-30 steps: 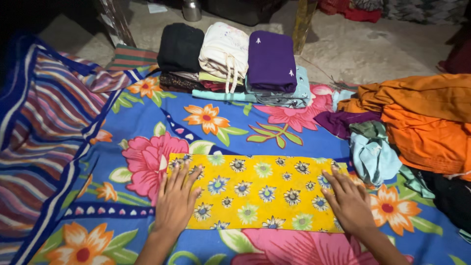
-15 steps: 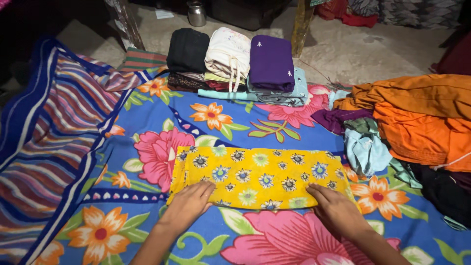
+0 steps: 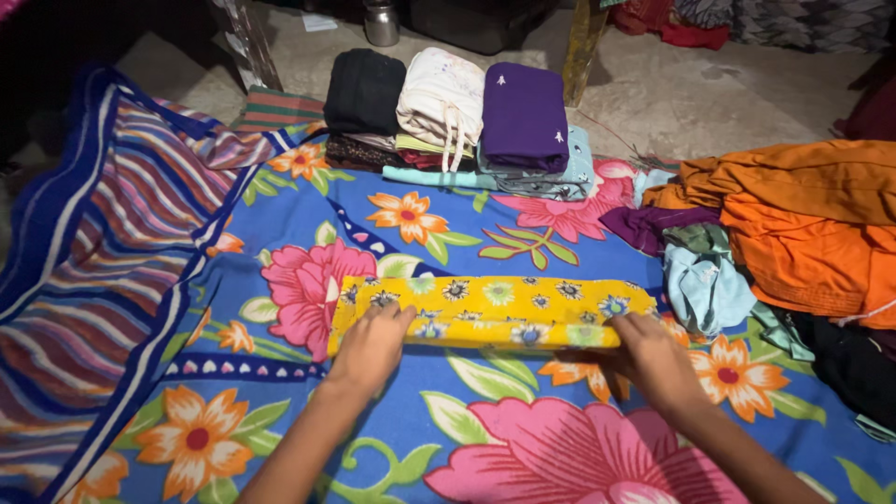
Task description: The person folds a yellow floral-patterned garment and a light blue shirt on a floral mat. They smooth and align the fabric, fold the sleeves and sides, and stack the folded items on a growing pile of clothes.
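Both hands grip the near edge of a yellow flowered cloth, lifted over itself on the floral sheet.

The yellow cloth (image 3: 490, 308) lies as a long narrow band running left to right, straight ahead of the person. The left hand (image 3: 371, 347) pinches its left end, the right hand (image 3: 653, 355) its right end, each equally near. It looks thin, soft cotton with small daisy prints. The blue sheet (image 3: 280, 392) beneath is smooth; folded clothes (image 3: 457, 117) stack beyond, an orange heap (image 3: 812, 224) sits at right.

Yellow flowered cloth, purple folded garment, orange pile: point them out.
yellow flowered cloth (image 3: 495, 303), head view, middle of top fold
purple folded garment (image 3: 523, 114), head view, top face
orange pile (image 3: 803, 224), head view, front drape
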